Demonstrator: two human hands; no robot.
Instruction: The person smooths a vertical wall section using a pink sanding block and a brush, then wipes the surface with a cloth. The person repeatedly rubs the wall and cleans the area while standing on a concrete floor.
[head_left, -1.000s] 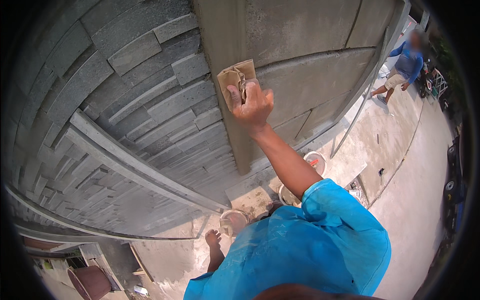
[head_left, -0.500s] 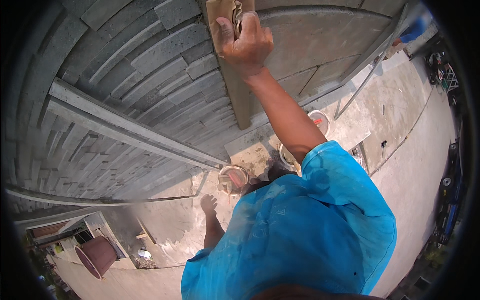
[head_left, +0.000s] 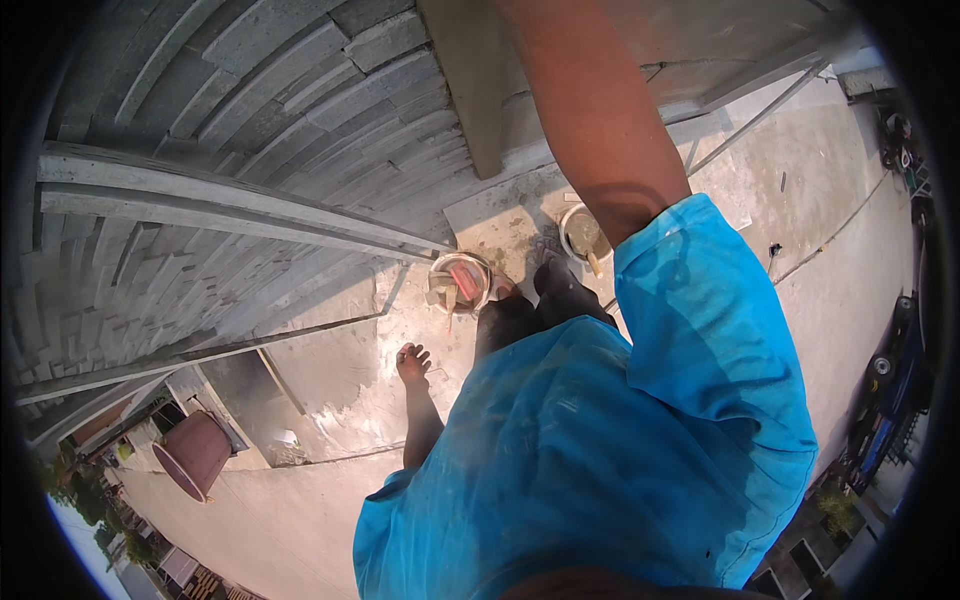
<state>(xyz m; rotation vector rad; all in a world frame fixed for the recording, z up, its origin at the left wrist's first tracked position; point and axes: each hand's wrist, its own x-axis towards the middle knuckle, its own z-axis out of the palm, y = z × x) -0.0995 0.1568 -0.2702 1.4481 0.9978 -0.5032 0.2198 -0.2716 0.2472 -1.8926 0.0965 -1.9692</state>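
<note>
My right forearm [head_left: 605,120] stretches up past the top edge, and the hand at its end is out of view. It reaches along a smooth grey-brown cement strip [head_left: 470,90] that borders the wall of stacked grey stone pieces [head_left: 290,90]. Low at my left side hangs my left hand [head_left: 412,364], fingers apart and holding nothing. Between it and my feet stands a bucket [head_left: 436,298] with a red tool and other pieces in it. A second bucket [head_left: 567,246], partly covered by my right arm, holds a grey-brown mix and a handle.
Two long pale bars [head_left: 230,210] lean along the stone wall. A thin pole [head_left: 760,115] slants at the upper right. A dark reddish pot [head_left: 195,455] stands at the lower left, and a dark vehicle [head_left: 880,370] at the far right.
My right hand, earlier holding a crumpled brown piece against the strip, has passed out of view at the top. The view has shifted; my left hand still hangs low.
</note>
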